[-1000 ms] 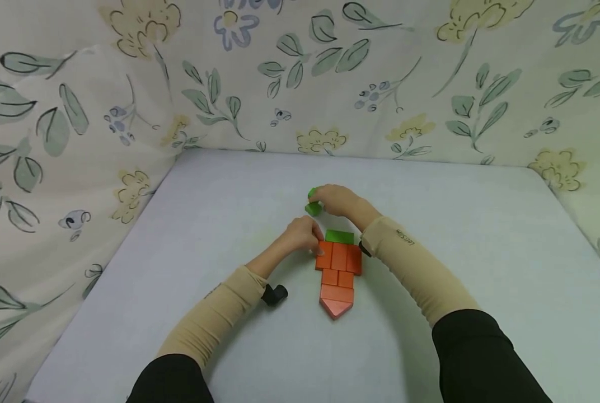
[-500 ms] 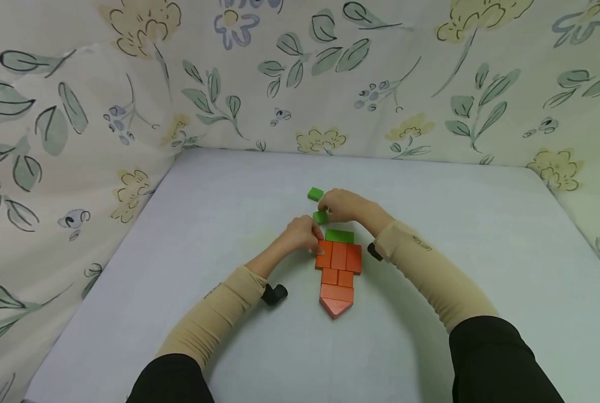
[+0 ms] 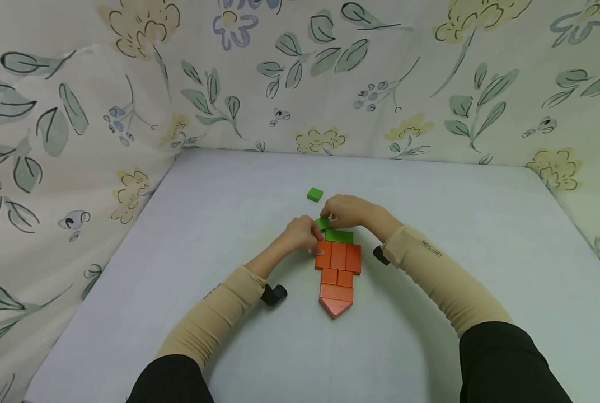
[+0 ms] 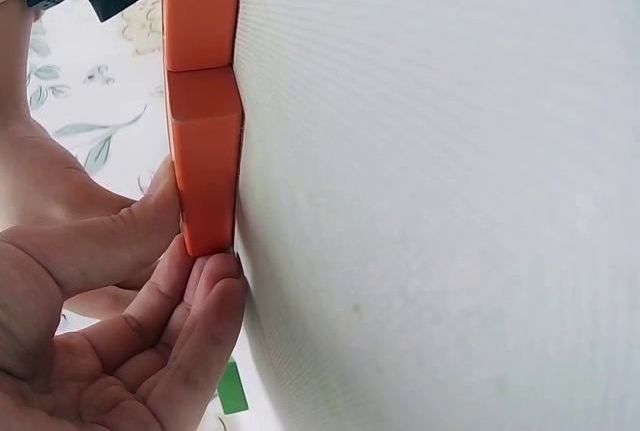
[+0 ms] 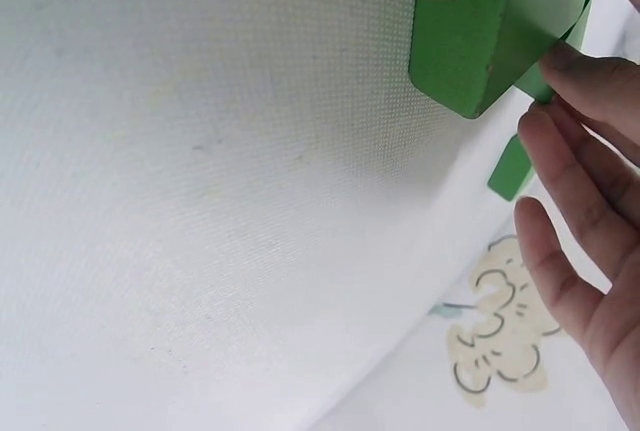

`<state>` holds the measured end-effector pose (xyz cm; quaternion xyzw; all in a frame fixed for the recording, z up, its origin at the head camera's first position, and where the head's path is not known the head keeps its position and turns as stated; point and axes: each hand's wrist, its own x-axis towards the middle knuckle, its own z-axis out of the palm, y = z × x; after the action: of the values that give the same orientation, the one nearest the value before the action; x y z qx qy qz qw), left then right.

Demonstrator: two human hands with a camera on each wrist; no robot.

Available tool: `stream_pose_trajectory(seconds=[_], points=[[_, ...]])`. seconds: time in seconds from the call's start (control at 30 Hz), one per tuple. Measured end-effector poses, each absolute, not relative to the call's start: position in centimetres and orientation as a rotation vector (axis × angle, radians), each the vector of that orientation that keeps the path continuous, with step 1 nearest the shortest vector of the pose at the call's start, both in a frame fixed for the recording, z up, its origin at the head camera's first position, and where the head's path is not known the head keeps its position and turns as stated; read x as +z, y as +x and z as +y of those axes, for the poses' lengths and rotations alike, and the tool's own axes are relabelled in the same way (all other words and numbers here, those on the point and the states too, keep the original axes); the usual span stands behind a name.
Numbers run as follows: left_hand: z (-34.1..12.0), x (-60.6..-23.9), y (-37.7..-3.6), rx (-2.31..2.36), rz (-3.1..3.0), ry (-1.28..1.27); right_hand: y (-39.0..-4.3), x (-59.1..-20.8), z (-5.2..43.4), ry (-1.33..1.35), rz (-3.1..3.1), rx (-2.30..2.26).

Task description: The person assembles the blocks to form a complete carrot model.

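Note:
Flat on the table lies a row of orange blocks (image 3: 338,256), ending in a pink pointed block (image 3: 336,307) nearest the person. A long green block (image 3: 339,236) adjoins its far end. The left hand (image 3: 302,234) is at the far left orange block; in the left wrist view its thumb lies against that block (image 4: 208,181) and its fingertips meet the block's end. Just beyond the long green block, the right hand (image 3: 351,210) pinches a small green block (image 3: 323,223) between thumb and fingers. That small block sits at the long one's far left corner, partly covered by the fingers.
Another small green block (image 3: 315,194) lies alone farther back. The white table (image 3: 229,190) meets a floral cloth (image 3: 411,84) behind and at the sides. Black wrist cameras (image 3: 275,295) stick out from both tan sleeves.
The right hand has moved toward the person and slightly right, bringing one small green block from beside the other to the long green block. The left hand has stayed in place.

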<state>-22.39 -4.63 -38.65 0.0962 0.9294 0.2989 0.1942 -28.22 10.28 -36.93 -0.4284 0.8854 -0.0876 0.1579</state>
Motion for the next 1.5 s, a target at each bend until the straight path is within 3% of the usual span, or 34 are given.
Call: stream_pose_trajectory(seconds=[0.23, 0.97, 1.5], points=[[-4.8, -38.8, -22.5, 0.842, 2.608, 0.279, -28.0, -36.6, 10.5, -1.254, 2.513, -0.314], [-4.6, -38.7, -22.4, 0.853, 2.587, 0.254, -31.9, -37.1, 7.9, -0.853, 2.67, -0.232], [-4.7, -38.8, -22.4, 0.869, 2.582, 0.243, -32.7, -37.1, 6.6, -0.545, 2.875, -0.277]])
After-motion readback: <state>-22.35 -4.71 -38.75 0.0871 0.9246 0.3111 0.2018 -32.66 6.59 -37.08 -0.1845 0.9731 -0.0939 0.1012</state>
